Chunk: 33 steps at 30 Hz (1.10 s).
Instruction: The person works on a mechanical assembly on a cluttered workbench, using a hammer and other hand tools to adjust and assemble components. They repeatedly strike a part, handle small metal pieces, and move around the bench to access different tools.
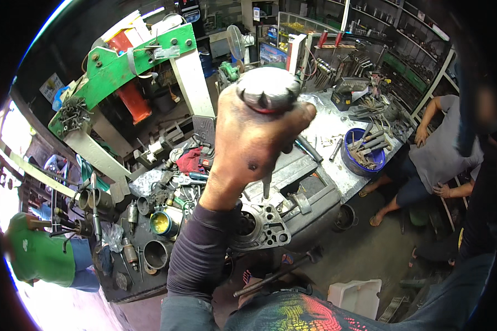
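Note:
My left hand [257, 129] is raised in the middle, back upward, fingers curled closed. At the knuckles shows a rounded, shiny silver-white thing [268, 87] with dark notches along its edge; its kind I cannot make out. Below the fist a grey metal rod [266, 187] shows; whether it is part of the held thing I cannot tell. Beneath my wrist lies a metal casting [271, 230] with several bolt holes and a round opening, partly hidden by my sleeve. A dark sleeve [453, 292] runs up along the right rim; my right hand is not in view.
A green-and-white press frame [138, 58] stands at the far left. Dark bench parts and a yellow-filled tin [159, 223] lie left of my arm. A blue tub of tools [350, 163] sits on the right bench. People in green [41, 254] and grey [442, 143] are nearby.

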### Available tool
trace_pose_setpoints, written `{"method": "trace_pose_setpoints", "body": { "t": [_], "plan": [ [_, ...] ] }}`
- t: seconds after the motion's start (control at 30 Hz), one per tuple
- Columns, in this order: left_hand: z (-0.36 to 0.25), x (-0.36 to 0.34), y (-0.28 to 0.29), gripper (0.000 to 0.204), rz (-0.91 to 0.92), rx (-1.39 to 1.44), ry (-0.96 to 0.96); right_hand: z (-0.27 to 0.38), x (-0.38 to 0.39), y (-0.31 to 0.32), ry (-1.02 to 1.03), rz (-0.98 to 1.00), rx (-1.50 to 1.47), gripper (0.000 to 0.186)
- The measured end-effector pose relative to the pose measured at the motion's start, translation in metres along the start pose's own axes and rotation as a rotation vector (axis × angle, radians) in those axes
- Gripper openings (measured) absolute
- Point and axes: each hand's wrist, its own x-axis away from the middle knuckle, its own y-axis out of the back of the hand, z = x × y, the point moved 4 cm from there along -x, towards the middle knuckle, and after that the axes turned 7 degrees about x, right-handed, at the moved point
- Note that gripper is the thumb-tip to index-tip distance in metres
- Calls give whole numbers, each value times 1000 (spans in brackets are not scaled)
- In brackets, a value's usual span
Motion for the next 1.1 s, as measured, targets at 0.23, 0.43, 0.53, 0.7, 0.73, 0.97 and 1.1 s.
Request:
{"method": "trace_pose_setpoints", "body": {
  "t": [0.23,0.43,0.53,0.7,0.73,0.97,1.1],
  "plan": [
    [5,1,1,21,8,-153,-30,-29,-5,1,-73,9,7,40],
    [-5,-1,3,26,-80,-361,5,-56,-36,1,-204,49,-65,39],
    [-9,-6,5,28,147,-38,165,-58,-33,-1,-205,48,-74,39],
    [-2,-5,0,28,9,-237,2,-52,-27,-4,-173,3,-56,39],
    [0,-4,1,27,-27,-232,8,-48,-24,-4,-157,-9,-44,39],
    [0,-8,3,17,57,-202,-129,-28,22,-17,-28,-8,86,39],
    [2,-5,-1,15,27,-257,-135,-35,30,-23,-20,-12,141,39]
  ]
}}
